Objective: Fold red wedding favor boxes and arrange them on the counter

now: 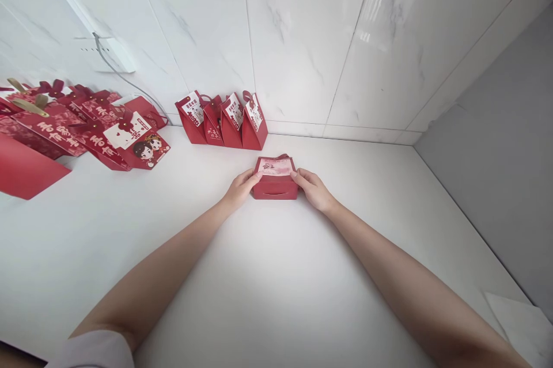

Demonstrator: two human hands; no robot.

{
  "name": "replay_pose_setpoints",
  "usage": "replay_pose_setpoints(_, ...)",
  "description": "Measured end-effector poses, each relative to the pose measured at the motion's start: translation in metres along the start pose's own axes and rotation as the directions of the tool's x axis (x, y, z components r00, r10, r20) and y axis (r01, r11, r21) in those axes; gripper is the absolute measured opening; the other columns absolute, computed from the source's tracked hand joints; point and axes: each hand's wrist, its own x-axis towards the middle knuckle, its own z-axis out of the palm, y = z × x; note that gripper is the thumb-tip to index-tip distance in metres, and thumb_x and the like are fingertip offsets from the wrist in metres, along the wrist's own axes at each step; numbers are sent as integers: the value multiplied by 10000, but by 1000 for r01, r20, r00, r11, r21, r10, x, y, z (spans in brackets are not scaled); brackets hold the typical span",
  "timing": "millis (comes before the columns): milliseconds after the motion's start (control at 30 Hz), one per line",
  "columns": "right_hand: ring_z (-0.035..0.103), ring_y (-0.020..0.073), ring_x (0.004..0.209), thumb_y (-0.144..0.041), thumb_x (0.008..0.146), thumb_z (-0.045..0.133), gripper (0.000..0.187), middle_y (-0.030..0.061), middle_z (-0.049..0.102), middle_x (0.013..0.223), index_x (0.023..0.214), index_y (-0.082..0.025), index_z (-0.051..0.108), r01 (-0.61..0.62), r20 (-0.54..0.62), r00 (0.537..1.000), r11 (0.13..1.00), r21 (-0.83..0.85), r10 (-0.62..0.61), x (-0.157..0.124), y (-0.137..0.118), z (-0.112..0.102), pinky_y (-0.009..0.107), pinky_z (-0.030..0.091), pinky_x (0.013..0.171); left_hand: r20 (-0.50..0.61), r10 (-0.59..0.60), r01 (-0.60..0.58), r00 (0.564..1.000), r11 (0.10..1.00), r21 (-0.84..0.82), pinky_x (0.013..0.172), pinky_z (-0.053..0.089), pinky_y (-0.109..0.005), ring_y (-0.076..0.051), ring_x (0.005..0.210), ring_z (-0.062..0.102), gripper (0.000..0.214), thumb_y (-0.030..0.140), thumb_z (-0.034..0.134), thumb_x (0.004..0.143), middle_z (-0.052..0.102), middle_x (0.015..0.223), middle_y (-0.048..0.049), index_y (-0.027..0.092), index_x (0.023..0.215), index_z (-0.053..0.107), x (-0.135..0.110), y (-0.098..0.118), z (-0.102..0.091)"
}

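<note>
A small red gift box (275, 188) with a pale pink printed panel on top rests on the white table in front of me. A curved slit runs across its front face, and a dark red ribbon shows at its back edge. My left hand (242, 186) grips its left side, thumb on the top edge. On the opposite side my right hand (314, 188) holds it the same way, with the thumb over the top corner. The fingers behind both sides are partly hidden.
Several red gift boxes (233, 135) with white labels stand in a row against the marbled tile wall (298, 40). More red boxes with ribbons (106, 146) crowd the left. A grey cable (129, 81) hangs from a wall socket. A grey surface (496, 155) borders the right.
</note>
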Motion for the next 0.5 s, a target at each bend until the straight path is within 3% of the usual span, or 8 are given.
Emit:
replay_pose_setpoints(67,502,152,701,-575,895,543,413,-18,508,747,712,-227,419,100,-9,995,995,-21,-100,-1,0,-1,280,428,666,-46,89,-90,995,996,-15,882,471,-339,-234,998,605,343,505,565,882,653,988,-54,179,960,635,-1,-3,-1)
replay_pose_setpoints(133,559,195,955,-531,873,606,344,34,573,992,758,-231,482,213,-59,974,974,-83,-218,-1,0,-3,314,465,814,-117,187,-183,975,982,39,929,462,-343,-239,1097,571,283,471,612,858,608,1131,-62,187,866,620,0,-6,-4)
replay_pose_setpoints(200,452,236,1262,-506,850,650,305,66,507,1292,785,-234,528,244,-100,962,965,-99,-253,0,1,-6,365,417,1001,-175,227,-215,958,973,86,1027,412,-352,-257,1268,475,258,442,659,828,503,1342,-60,191,795,610,1,-9,-8)
replay_pose_setpoints(267,296,250,1415,-507,848,655,290,56,377,1473,808,-237,556,190,-112,974,980,-51,-195,1,2,-10,404,338,1103,-188,203,-193,961,979,72,1091,353,-363,-265,1354,400,258,436,660,829,425,1453,-43,191,767,607,3,-8,-11)
replay_pose_setpoints(333,274,251,1436,-504,857,649,282,48,349,1512,825,-237,565,137,-73,988,990,24,-134,3,2,-14,413,312,1125,-128,146,-147,981,989,2,1074,362,-379,-269,1298,465,273,451,620,853,498,1411,-56,186,790,615,5,-6,-13)
replay_pose_setpoints(400,415,247,1348,-496,867,643,277,56,457,1436,835,-237,551,114,21,993,988,109,-117,5,1,-17,408,359,1090,-41,98,-101,994,993,-63,1013,404,-385,-265,1162,565,287,462,591,864,630,1252,-71,179,878,640,6,-4,-13)
replay_pose_setpoints(500,591,213,1102,-495,876,634,272,38,604,1232,875,-241,535,80,152,983,982,172,-107,7,0,-19,382,448,988,-7,68,-68,998,994,-82,967,429,-372,-265,1090,601,359,447,591,853,698,1121,-69,161,1058,660,7,-3,-12)
